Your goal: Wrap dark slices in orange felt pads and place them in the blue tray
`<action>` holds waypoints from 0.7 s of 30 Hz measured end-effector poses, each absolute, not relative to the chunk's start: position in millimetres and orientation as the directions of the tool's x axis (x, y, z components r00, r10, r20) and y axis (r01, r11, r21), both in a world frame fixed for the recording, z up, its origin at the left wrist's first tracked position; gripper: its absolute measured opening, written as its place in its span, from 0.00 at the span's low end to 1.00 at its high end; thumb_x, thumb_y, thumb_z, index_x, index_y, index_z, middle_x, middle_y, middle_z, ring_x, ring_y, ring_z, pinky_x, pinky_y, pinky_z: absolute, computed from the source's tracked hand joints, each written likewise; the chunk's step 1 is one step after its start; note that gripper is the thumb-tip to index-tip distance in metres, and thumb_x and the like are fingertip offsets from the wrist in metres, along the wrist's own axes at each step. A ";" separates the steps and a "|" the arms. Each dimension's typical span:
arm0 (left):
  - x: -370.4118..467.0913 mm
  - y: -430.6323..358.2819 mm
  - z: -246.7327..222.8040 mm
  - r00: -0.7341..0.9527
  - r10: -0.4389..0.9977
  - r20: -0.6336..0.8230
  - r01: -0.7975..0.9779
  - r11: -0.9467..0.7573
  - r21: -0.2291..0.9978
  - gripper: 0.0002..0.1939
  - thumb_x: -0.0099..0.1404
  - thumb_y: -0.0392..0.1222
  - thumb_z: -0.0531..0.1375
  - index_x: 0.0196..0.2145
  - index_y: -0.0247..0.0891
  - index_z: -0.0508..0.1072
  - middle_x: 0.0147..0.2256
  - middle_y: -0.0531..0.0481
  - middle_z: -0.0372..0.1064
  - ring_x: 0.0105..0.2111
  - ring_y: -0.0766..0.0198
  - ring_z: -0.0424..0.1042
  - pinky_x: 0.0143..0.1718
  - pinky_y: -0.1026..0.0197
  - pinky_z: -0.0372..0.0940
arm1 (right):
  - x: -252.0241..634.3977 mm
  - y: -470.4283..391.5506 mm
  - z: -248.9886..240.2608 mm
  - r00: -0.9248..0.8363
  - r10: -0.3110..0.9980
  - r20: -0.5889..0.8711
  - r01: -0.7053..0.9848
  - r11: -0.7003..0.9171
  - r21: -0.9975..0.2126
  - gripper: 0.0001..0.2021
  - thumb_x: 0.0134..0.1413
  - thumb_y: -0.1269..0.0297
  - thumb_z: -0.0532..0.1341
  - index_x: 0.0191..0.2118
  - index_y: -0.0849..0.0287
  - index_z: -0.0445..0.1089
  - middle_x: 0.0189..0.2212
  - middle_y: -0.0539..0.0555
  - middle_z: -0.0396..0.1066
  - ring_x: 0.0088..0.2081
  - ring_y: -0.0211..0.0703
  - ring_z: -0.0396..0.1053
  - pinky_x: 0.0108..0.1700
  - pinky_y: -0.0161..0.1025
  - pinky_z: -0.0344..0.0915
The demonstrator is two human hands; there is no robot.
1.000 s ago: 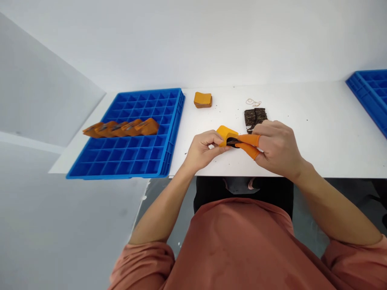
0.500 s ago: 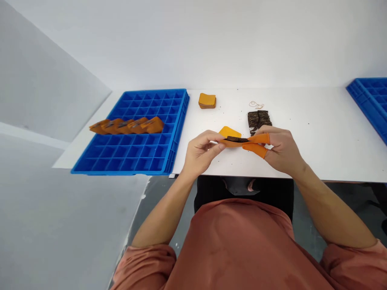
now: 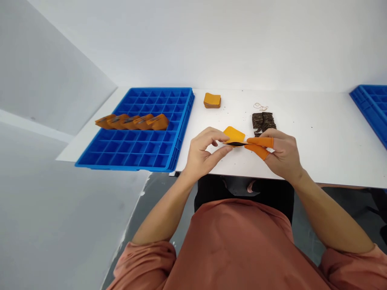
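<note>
Between both hands, above the white table, is a small orange paper pouch [image 3: 237, 145] with a narrow dark opening facing up. My left hand [image 3: 208, 151] pinches its left end with thumb and fingers. At the right end, my right hand [image 3: 279, 155] grips it between thumb and forefinger, both in orange finger cots. Behind the opening shows a rounded yellow-orange piece [image 3: 234, 133]; I cannot tell whether it is the pouch's flap or lies on the table. Just beyond my right hand lie dark brown fibrous slabs [image 3: 263, 121], partly hidden by it.
To the left, a blue compartment tray [image 3: 133, 161] carries a row of orange pouches [image 3: 133, 122]. A stack of orange pieces [image 3: 212, 100] sits at the back, with thin tan loops [image 3: 260, 106] to its right. Another blue tray [image 3: 370, 106] stands far right. Dark crumbs dot the table.
The dark brown slab that showed in the pouch's mouth has dropped out of sight, leaving a thin dark slit. Both hands keep their grip. The view has shifted slightly.
</note>
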State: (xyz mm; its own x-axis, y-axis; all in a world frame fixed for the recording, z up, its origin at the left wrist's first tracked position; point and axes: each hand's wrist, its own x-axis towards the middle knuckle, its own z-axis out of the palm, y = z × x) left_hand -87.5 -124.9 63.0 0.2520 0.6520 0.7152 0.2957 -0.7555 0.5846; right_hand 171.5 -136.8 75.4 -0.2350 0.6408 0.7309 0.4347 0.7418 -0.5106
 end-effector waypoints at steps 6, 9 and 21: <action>-103.4 -130.0 79.5 0.434 0.581 0.688 0.441 -0.803 0.401 0.06 0.78 0.47 0.69 0.46 0.46 0.87 0.41 0.46 0.85 0.40 0.58 0.82 0.43 0.54 0.76 | 162.8 -140.0 70.5 -0.362 0.522 0.773 0.497 0.809 -0.313 0.08 0.72 0.66 0.69 0.46 0.51 0.88 0.32 0.53 0.80 0.31 0.43 0.71 0.34 0.43 0.67; -110.9 -135.3 81.0 0.473 0.544 0.693 0.468 -0.822 0.325 0.07 0.79 0.46 0.68 0.45 0.45 0.87 0.40 0.46 0.85 0.40 0.58 0.82 0.43 0.55 0.75 | 154.1 -142.5 64.2 -0.370 0.505 0.780 0.492 0.819 -0.297 0.07 0.71 0.67 0.70 0.47 0.52 0.87 0.31 0.53 0.80 0.31 0.44 0.71 0.33 0.43 0.67; -333.3 -103.9 116.4 -0.158 0.781 0.604 0.885 -0.160 0.438 0.07 0.75 0.39 0.61 0.41 0.41 0.81 0.45 0.46 0.81 0.48 0.52 0.77 0.54 0.49 0.71 | 189.9 -150.9 19.2 -0.318 0.715 0.622 0.658 0.639 -0.398 0.31 0.67 0.60 0.72 0.69 0.17 0.73 0.43 0.56 0.84 0.39 0.68 0.84 0.38 0.65 0.77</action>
